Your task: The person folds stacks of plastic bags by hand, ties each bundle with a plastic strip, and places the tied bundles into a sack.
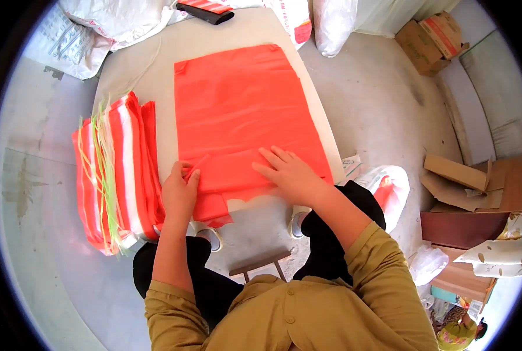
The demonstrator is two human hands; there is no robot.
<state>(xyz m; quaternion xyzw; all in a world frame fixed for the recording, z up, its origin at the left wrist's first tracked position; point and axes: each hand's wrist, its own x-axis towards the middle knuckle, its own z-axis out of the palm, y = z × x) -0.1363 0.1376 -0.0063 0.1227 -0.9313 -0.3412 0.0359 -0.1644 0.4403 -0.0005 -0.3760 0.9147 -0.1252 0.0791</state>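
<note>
A red plastic bag (237, 105) lies spread flat on the table, its lower end folded and creased near my body. My left hand (181, 190) is closed at the bag's lower left edge, thumb and fingers pinching the red plastic. My right hand (290, 175) rests on the lower right part of the bag with its fingers spread. Left of my left hand stands a stack of folded red-and-white plastic bags (126, 169), with thin green strips (104, 175) lying over it. A red flap hangs past the table's near edge.
The pale table (155, 76) narrows toward white sacks (126, 23) at its far end. A dark roll with red stripes (208, 10) lies there. On the floor to the right are a white bag (395, 196), cardboard boxes (477, 187) and another carton (424, 47). A person (461, 334) shows at lower right.
</note>
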